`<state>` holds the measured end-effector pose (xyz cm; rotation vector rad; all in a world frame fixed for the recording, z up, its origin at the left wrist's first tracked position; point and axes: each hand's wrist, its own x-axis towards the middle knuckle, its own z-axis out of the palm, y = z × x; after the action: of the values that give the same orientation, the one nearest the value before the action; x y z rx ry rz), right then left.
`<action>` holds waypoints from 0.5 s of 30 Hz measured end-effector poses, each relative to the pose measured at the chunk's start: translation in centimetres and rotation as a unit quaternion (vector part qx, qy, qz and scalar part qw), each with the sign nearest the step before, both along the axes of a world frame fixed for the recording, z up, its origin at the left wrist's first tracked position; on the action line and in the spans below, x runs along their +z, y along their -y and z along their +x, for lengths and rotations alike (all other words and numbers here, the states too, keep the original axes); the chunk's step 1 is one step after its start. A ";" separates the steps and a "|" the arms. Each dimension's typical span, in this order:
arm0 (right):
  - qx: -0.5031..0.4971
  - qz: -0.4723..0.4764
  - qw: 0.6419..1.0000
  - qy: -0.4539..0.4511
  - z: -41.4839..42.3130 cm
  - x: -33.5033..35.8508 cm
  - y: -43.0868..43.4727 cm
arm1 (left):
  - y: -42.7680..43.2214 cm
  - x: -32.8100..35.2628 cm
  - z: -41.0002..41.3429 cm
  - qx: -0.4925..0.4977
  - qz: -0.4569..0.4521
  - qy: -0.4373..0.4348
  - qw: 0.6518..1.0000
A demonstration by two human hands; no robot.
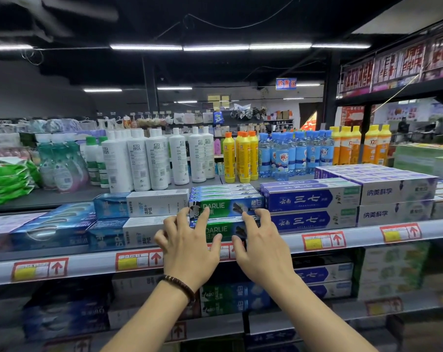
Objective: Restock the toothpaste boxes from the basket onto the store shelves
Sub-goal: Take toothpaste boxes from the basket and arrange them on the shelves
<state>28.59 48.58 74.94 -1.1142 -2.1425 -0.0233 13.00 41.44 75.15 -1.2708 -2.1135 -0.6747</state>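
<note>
- The left hand (187,240) and right hand (262,243) are both spread, with fingertips pressing the front of the green Darlie boxes (224,206) on the top shelf (362,237). Neither hand pinches anything.
- Biggest risk: an uneven push could skew the upper row, which rests on a lower row, and slide it back toward the white bottles (139,161).
- Lesser risk: a box end could catch on the blue boxes (309,199) touching the stack's right side.
- The Darlie stack lies just beyond both palms, under the fingertips. The basket is out of view.
</note>
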 end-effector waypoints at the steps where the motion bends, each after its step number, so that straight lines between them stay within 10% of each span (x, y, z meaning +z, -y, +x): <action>1: 0.000 -0.002 1.000 0.000 0.0 0.0 0.0 | 0.0 0.0 0.0 0.001 0.000 -0.001 1.000; 15: 0.002 -0.007 1.000 0.003 -0.1 0.0 -0.5 | -0.3 -0.3 0.0 0.008 0.003 -0.015 1.000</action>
<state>28.46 49.10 74.90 -1.1197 -2.1530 -0.0108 12.96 41.70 74.87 -1.2518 -2.0941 -0.6521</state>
